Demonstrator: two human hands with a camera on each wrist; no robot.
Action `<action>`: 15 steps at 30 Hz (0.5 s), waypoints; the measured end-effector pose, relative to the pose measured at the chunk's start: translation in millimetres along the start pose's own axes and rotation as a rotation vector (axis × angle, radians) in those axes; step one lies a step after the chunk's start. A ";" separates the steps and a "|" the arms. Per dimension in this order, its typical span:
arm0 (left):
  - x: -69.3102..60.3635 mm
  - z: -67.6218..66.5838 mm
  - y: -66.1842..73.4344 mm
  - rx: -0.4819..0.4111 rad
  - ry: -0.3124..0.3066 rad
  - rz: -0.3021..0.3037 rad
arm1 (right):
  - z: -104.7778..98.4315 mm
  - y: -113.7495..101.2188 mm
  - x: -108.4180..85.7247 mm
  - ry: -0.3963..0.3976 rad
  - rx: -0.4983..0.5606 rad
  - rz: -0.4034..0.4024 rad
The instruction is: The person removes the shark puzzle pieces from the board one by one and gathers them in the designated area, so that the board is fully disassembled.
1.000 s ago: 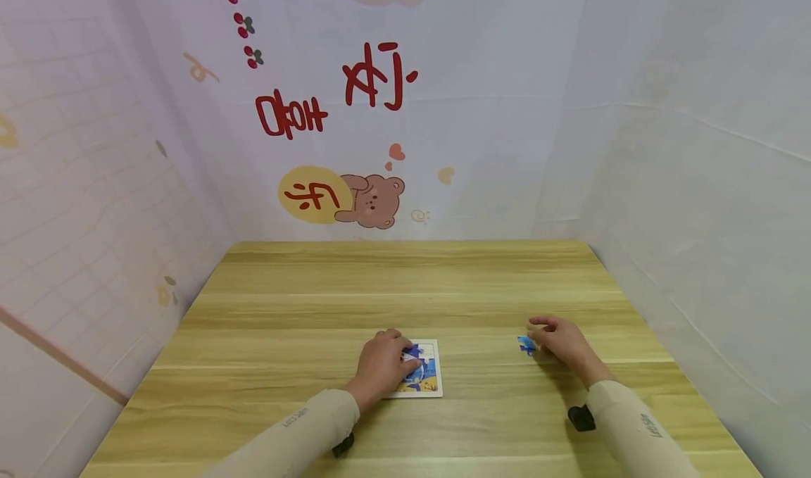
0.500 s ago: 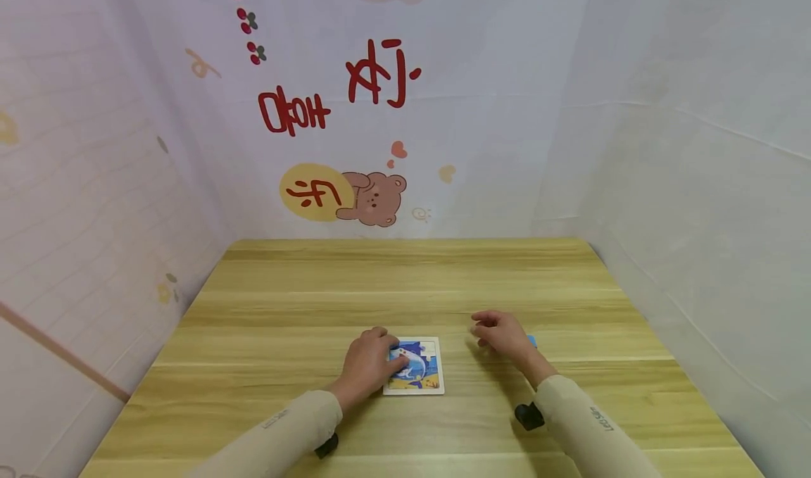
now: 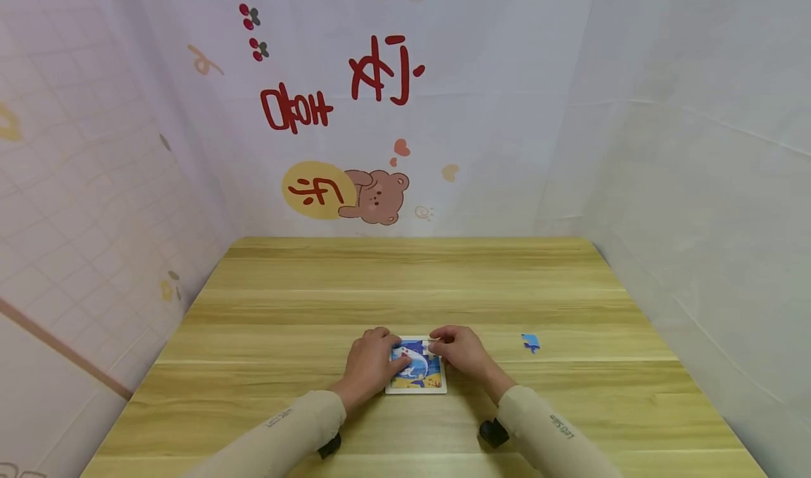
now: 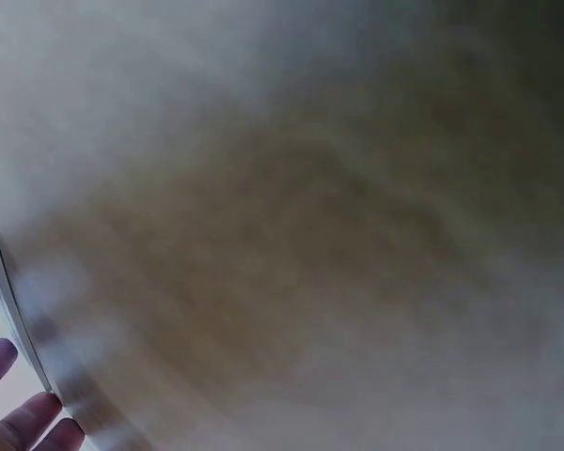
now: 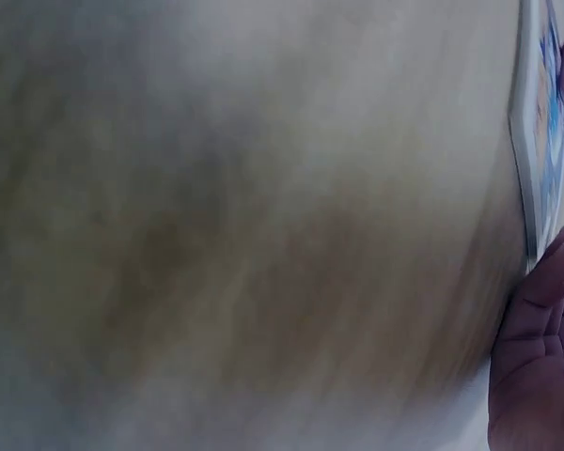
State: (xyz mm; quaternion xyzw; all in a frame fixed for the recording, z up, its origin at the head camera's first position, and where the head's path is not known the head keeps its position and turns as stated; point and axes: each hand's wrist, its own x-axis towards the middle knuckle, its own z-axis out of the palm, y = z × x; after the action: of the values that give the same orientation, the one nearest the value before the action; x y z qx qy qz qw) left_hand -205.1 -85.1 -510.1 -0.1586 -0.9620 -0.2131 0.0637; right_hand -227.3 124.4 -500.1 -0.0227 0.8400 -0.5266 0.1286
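A square puzzle board [image 3: 417, 391] with a white border and a blue-and-yellow dolphin picture lies flat on the table. My left hand [image 3: 369, 365] rests on its left side, fingers at the upper left edge, thumb over the picture. Three fingertips of it [image 4: 28, 413] show beside the board's edge in the left wrist view. At the pale upper right part of the picture is my right hand [image 3: 465, 351], thumb and index close together; whether a piece is between them is hidden. A loose blue puzzle piece [image 3: 531, 341] lies farther right.
The wooden table [image 3: 405, 274] meets a white printed curtain [image 3: 494, 112] at the back, and similar curtains hang at the left and right. Black straps or devices show under both wrists.
My right hand has moved left from beside the loose blue piece to the board's upper right corner, uncovering that piece. My left hand has shifted slightly left, showing more of the picture.
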 end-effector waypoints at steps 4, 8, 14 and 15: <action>0.6 -0.3 0.7 0.021 -0.003 0.005 | 2.6 -1.0 0.2 -0.005 -0.041 0.001; 1.3 -0.7 1.3 0.042 -0.004 0.005 | 2.4 -1.4 0.4 -0.019 -0.101 -0.001; 2.0 -1.9 2.8 0.050 -0.010 0.012 | 2.4 -0.8 1.3 -0.028 -0.172 -0.031; 2.1 -1.9 2.8 0.051 -0.013 0.010 | 2.6 -0.7 1.8 -0.029 -0.177 -0.038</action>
State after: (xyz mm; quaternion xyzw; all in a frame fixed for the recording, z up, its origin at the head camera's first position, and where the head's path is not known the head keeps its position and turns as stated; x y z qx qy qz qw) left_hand -206.0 -83.0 -506.9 -0.1632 -0.9667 -0.1869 0.0628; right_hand -228.5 121.6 -500.8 -0.0576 0.8807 -0.4523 0.1280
